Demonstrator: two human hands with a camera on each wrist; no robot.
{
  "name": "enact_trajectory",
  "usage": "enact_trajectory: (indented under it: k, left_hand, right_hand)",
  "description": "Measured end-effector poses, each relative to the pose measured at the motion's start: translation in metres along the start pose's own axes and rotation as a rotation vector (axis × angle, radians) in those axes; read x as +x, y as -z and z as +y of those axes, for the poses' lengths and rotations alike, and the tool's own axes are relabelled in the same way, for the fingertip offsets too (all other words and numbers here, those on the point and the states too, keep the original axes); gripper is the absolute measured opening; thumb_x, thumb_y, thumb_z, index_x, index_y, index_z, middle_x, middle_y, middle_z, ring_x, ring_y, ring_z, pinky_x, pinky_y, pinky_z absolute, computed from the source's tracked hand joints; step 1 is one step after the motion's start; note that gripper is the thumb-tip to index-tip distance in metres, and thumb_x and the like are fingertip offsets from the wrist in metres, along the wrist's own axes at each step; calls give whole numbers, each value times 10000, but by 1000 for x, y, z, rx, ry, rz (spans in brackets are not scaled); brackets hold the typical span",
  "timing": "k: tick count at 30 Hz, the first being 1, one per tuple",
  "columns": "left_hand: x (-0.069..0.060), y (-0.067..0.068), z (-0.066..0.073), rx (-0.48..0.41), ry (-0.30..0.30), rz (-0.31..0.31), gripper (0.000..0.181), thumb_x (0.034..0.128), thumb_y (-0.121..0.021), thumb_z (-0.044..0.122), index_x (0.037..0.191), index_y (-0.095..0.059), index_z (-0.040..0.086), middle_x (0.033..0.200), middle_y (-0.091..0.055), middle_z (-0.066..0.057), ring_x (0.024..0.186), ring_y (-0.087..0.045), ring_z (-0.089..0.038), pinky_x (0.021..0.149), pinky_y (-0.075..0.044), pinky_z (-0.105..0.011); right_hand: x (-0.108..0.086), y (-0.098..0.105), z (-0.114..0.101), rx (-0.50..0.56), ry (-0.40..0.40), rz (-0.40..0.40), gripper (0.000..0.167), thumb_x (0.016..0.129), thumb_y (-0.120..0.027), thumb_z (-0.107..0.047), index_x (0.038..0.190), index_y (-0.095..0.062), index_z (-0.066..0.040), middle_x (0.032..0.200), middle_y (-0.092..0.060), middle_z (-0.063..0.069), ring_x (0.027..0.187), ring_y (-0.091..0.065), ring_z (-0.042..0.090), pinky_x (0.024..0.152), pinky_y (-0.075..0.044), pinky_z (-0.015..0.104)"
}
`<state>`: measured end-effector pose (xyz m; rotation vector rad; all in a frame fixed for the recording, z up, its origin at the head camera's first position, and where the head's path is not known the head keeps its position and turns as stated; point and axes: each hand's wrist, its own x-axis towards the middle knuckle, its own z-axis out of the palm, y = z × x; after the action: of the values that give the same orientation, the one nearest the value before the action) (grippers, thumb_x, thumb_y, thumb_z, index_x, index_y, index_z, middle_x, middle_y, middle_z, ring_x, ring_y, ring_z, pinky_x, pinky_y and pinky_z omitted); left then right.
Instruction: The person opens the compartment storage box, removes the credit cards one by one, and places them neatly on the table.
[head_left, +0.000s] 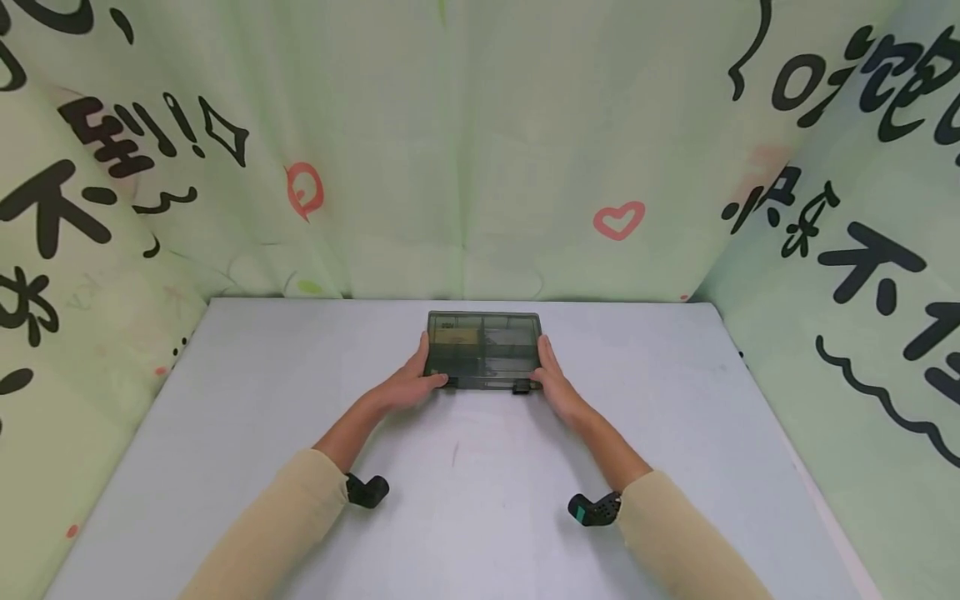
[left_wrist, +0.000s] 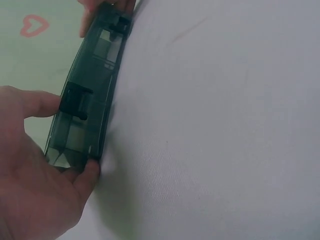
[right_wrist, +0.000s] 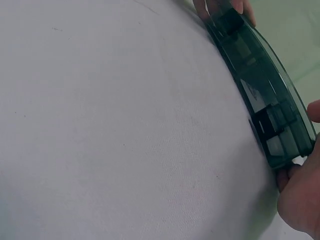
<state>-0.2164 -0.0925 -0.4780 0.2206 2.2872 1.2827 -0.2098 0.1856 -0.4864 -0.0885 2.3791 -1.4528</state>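
Note:
A dark, see-through plastic compartment box [head_left: 484,344] is at the far middle of the table, its lid down and its dividers showing through. My left hand [head_left: 411,385] grips its left end. The thumb lies by a front latch [left_wrist: 76,101], with fingertips at the box's lower edge in the left wrist view. On the right end, my right hand [head_left: 555,382] holds the box, thumb near the other latch [head_left: 521,387]. Some fingers of both hands are hidden behind or under the box. Whether the box touches the table cannot be told.
The white-covered table [head_left: 480,517] extends around the box. A pale green curtain [head_left: 450,150] with black lettering and red hearts hangs behind and along both sides. Black wrist devices [head_left: 367,491] sit at both beige sleeves [head_left: 262,533].

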Motion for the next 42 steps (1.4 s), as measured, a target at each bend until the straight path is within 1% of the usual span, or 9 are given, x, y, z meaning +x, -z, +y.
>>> enact_trajectory:
  k: [4, 11, 15, 19, 26, 31, 34, 40, 42]
  left_hand:
    - [1, -2, 0, -34, 23, 17, 889, 1006, -474, 321, 1518, 239, 183, 1632, 157, -53, 1518, 78, -262, 1226, -65, -532]
    - [2, -6, 3, -63, 64, 47, 881, 991, -470, 311, 1522, 228, 230, 1638, 128, -38, 1520, 59, -253, 1226, -76, -532]
    - [4, -8, 6, -106, 86, 66, 888, 958, -468, 261, 1530, 210, 230, 1640, 119, -40, 1520, 57, -259, 1221, -82, -544]
    - [5, -11, 6, -144, 94, 86, 908, 928, -478, 229, 1533, 198, 255, 1642, 109, -27, 1519, 59, -252, 1219, -94, -547]
    - [6, -12, 6, -230, 114, 95, 948, 884, -494, 199, 1532, 190, 308, 1640, 125, 13, 1518, 69, -235, 1214, -112, -541]
    - [7, -13, 8, -262, 139, 104, 952, 877, -491, 172, 1533, 184, 315, 1639, 137, 6, 1519, 69, -254, 1209, -129, -550]
    - [7, -14, 8, -269, 145, 114, 957, 871, -494, 150, 1536, 175, 310, 1640, 133, -1, 1519, 62, -266, 1209, -131, -552]
    - [6, -16, 8, -259, 146, 130, 982, 852, -508, 131, 1535, 169, 328, 1644, 104, 3, 1520, 43, -260, 1218, -120, -535]
    - [6, -17, 7, -261, 136, 134, 984, 852, -509, 123, 1534, 169, 335, 1645, 102, 3, 1521, 40, -262, 1216, -124, -537]
  right_hand:
    - [1, -1, 1, 11, 5, 7, 766, 952, -309, -157, 1537, 184, -205, 1612, 247, 8, 1489, 230, 246, 1202, 69, 566]
    - [3, -2, 1, 17, 8, 5, 766, 966, -310, -112, 1530, 200, -204, 1606, 265, 17, 1485, 242, 241, 1207, 62, 554]
    - [-8, 0, -15, 50, -4, -17, 763, 967, -315, -67, 1531, 193, -149, 1601, 274, 49, 1480, 251, 265, 1206, 72, 552]
    - [-19, 1, -32, 45, -21, -36, 736, 982, -306, -56, 1526, 189, -90, 1596, 273, 101, 1476, 247, 308, 1200, 78, 565]
    - [-2, -3, -3, -8, -4, 6, 743, 999, -313, -146, 1531, 202, -206, 1605, 267, 18, 1486, 237, 241, 1210, 47, 557]
    - [-1, -3, -1, -11, -3, 10, 741, 1003, -316, -150, 1532, 200, -208, 1607, 263, 30, 1487, 234, 249, 1208, 46, 563]
    - [-3, -2, -5, -8, -12, -4, 733, 1008, -310, -134, 1531, 201, -190, 1604, 270, 43, 1484, 240, 256, 1209, 55, 558]
    - [-16, 1, -28, 47, -28, -36, 733, 998, -313, -65, 1528, 192, -109, 1594, 280, 96, 1474, 258, 290, 1200, 72, 570]
    - [-15, 0, -28, 43, -28, -34, 734, 996, -313, -63, 1527, 192, -107, 1594, 278, 98, 1474, 257, 291, 1200, 72, 570]
